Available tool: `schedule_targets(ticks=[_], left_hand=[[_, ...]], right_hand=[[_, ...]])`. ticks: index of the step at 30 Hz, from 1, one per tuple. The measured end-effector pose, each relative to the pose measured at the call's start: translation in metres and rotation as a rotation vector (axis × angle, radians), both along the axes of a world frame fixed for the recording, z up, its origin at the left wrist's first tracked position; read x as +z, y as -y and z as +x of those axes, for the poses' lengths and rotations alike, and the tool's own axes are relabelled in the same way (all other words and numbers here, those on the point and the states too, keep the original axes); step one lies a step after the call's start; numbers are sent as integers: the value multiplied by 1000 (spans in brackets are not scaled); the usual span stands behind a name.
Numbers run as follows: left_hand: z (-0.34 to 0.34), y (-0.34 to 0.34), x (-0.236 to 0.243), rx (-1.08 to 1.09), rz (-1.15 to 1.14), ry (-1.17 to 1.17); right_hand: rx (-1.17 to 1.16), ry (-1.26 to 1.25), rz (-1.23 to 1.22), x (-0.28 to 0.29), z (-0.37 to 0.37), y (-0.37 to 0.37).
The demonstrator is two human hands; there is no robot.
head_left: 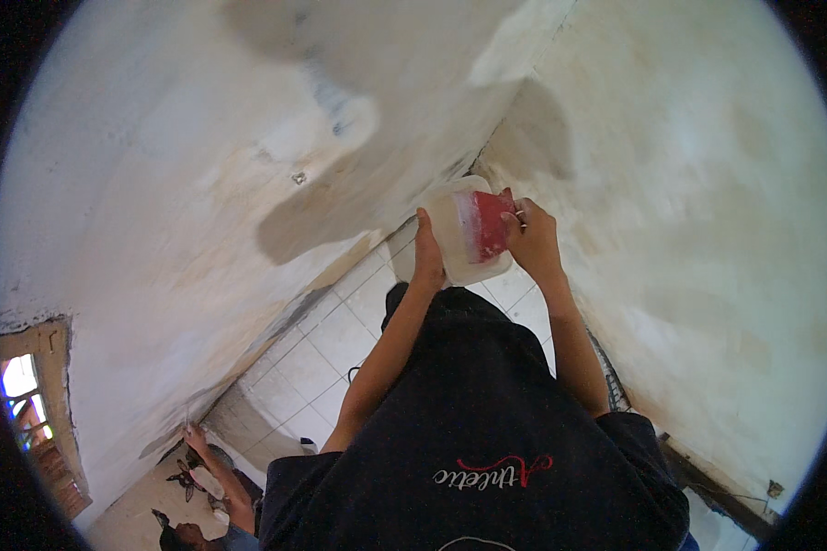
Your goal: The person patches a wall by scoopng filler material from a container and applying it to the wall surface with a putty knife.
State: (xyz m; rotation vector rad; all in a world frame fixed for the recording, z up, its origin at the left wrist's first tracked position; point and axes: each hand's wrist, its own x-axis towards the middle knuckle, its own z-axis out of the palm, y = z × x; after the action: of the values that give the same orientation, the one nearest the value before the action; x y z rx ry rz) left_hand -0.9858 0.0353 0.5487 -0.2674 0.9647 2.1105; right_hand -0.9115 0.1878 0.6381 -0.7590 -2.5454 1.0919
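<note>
My left hand [428,254] grips the left side of a pale plastic tub [446,225], its thumb up along the rim. A red putty spreader [491,230] with whitish smears is in my right hand [536,242], fingers closed round its right end. The spreader lies over the tub's right half, and its pale-coated edge faces the tub's middle. Whatever is inside the tub looks whitish and is hard to make out. Both hands are in front of my body, close to the corner where two walls meet.
A patchy plastered wall [184,184] rises on the left, another wall [698,230] on the right. White floor tiles [289,372] lie below. At lower left a co-worker's hand [196,439] reaches to the left wall, near a window opening [29,404]. A dark plank [717,487] stands lower right.
</note>
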Motion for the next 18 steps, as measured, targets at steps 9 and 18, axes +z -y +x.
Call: schedule_targets(ticks=[9, 18], left_hand=[[-7, -33, -26, 0, 24, 22], [-13, -51, -27, 45, -35, -61]], right_hand=[[66, 217, 204, -13, -23, -4], [15, 32, 189, -55, -32, -32]])
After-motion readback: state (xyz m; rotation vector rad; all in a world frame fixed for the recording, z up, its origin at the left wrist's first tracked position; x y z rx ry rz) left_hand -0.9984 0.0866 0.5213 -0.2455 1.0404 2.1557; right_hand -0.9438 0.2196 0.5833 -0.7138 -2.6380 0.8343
